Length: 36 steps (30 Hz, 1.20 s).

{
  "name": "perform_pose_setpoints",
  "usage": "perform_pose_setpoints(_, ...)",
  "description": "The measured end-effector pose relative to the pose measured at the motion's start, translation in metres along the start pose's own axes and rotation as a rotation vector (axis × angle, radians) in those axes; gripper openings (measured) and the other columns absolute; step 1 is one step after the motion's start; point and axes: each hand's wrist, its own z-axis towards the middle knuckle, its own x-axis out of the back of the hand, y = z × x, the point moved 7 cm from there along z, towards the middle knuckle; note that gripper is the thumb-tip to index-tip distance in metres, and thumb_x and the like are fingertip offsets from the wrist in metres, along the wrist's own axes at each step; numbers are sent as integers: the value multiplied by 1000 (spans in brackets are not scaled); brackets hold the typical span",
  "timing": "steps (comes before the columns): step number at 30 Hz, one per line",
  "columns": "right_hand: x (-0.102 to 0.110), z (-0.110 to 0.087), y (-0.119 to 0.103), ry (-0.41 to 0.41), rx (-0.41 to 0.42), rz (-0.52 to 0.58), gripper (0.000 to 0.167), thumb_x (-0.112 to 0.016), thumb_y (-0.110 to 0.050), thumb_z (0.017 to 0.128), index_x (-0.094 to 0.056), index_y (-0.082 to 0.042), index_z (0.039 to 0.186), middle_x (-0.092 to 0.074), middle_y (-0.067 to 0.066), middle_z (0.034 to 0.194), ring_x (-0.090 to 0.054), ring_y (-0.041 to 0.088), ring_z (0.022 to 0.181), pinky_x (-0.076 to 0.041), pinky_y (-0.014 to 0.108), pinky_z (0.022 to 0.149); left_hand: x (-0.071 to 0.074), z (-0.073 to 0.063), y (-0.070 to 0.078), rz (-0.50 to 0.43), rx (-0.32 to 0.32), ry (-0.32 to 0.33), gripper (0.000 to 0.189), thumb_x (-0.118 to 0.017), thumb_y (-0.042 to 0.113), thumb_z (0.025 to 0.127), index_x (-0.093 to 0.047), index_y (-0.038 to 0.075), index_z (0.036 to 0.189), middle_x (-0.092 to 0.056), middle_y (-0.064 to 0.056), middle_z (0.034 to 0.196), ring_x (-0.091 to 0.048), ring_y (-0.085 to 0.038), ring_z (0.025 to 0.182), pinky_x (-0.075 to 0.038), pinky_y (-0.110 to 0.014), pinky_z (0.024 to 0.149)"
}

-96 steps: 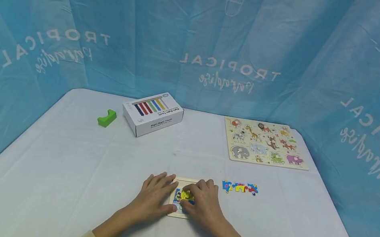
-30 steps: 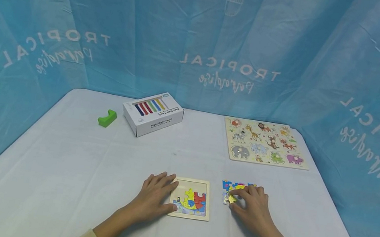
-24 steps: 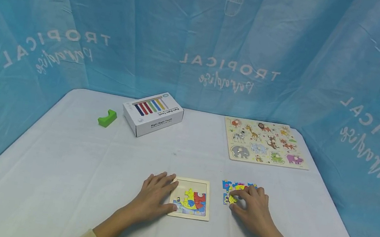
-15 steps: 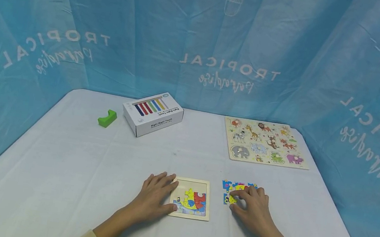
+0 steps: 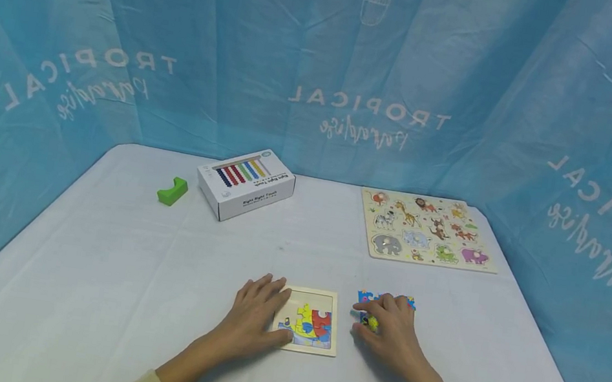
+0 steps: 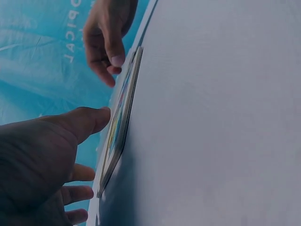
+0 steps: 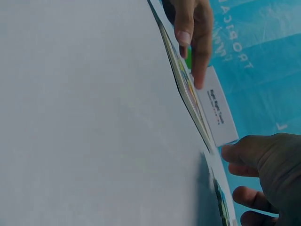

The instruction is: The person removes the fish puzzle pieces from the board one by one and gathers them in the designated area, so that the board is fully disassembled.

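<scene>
A small wooden jigsaw tray [image 5: 336,326] lies near the front of the table, with joined yellow, red and blue pieces [image 5: 313,328] in its lower part and bare wood above. Spread over its left edge is my left hand [image 5: 252,314], its thumb on the lower left corner and fingers extended in the left wrist view. My right hand [image 5: 392,330] hovers low over loose jigsaw pieces [image 5: 367,297] to the right, covering some. Its thumb and index finger are apart, a yellow piece [image 5: 372,322] showing between them on the table. Nothing shows between those fingers in the right wrist view.
A white box [image 5: 248,183] with a coloured picture stands at the back left, beside a green curved block [image 5: 173,191]. An animal peg board [image 5: 429,231] lies at the back right. Blue printed curtains [image 5: 325,56] hang around the table [image 5: 215,250].
A yellow-and-blue piece has gone from the tray to the loose pieces on the right, carried by my right hand. That hand has since shifted slightly left; my left hand has moved slightly right.
</scene>
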Motion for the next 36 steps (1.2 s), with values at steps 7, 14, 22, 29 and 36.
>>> perform_pose_setpoints(7, -13, 8, -23, -28, 53, 15, 30, -81, -23, 69, -71, -25, 97, -54, -3, 84, -38, 13, 85, -33, 32, 76, -5, 3, 6, 14, -33, -17, 72, -67, 43, 78, -49, 3, 135, -41, -18, 146, -28, -42, 139, -20, -64, 109)
perform_pose_setpoints(14, -23, 14, -44, -36, 119, 38, 29, -81, -25, 69, -70, -25, 96, -54, -5, 87, -39, 12, 85, -31, 32, 76, -10, 6, 7, 55, -31, -38, 75, -67, 46, 78, -47, 4, 137, -40, -17, 147, -28, -41, 139, -21, -64, 109)
perform_pose_setpoints(22, -32, 20, -58, -61, 130, 24, 28, -80, -32, 70, -70, -25, 95, -53, -7, 85, -37, 11, 83, -28, 31, 75, -10, 6, 8, 81, -31, -43, 75, -67, 48, 79, -47, 3, 136, -40, -17, 147, -29, -41, 138, -21, -63, 109)
perform_pose_setpoints(29, -36, 22, -61, -92, 104, -17, 28, -81, -32, 71, -70, -25, 96, -52, -7, 84, -38, 13, 85, -28, 30, 75, -13, 5, 7, 76, -31, -49, 75, -66, 47, 80, -46, 2, 137, -38, -17, 148, -29, -41, 139, -20, -64, 110)
perform_pose_setpoints(36, -40, 22, -61, -139, 76, -12, 30, -80, -35, 71, -71, -24, 97, -53, -5, 88, -37, 13, 85, -29, 32, 77, -13, 5, 8, 94, -38, -59, 75, -66, 48, 81, -46, 2, 137, -38, -17, 148, -30, -40, 138, -21, -64, 109)
